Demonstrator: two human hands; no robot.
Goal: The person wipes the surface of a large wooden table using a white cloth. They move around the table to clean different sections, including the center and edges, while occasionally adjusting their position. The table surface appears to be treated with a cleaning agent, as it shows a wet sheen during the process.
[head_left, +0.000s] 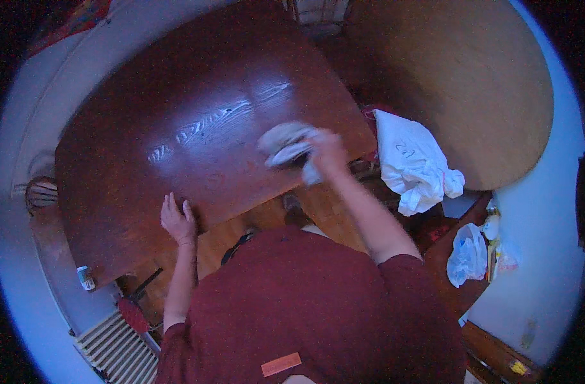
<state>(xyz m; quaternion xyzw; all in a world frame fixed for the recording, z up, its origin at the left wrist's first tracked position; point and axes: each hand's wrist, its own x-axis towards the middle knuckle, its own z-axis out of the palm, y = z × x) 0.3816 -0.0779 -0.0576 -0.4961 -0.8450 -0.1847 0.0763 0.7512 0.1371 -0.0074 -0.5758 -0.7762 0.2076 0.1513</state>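
My right hand is closed round a crumpled whitish cloth, at the right part of the brown wooden table. Motion blurs both the hand and the cloth, and I cannot tell how much of the cloth touches the wood. My left hand lies on the tabletop near its front edge, fingers stretched out and holding nothing. A shiny patch of reflected light crosses the table's middle, beyond both hands.
To the right of the table hangs or rests a white bag, with a large round tan board behind it. A small container stands at the table's near-left corner. Further right sits a clear plastic bag. A radiator is at lower left.
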